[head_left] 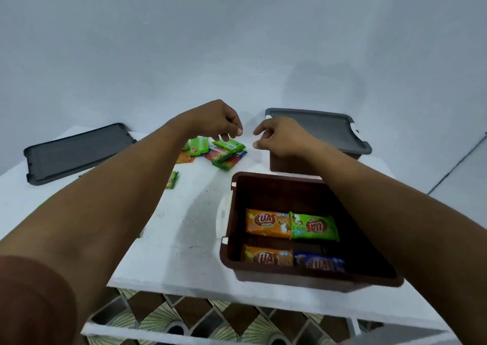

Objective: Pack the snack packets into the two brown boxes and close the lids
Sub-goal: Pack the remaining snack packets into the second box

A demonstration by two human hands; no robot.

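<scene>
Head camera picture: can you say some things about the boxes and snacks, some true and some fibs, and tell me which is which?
1. The near open brown plastic box holds four snack packets. True.
2. The far brown plastic box has a grey plastic lid on it. True.
3. The dark grey flat lid on the left sits on a box. False: it lies flat on the white table.
4. No packets are left on the table. False: a pile of loose green and orange packets lies near its far edge.
</scene>
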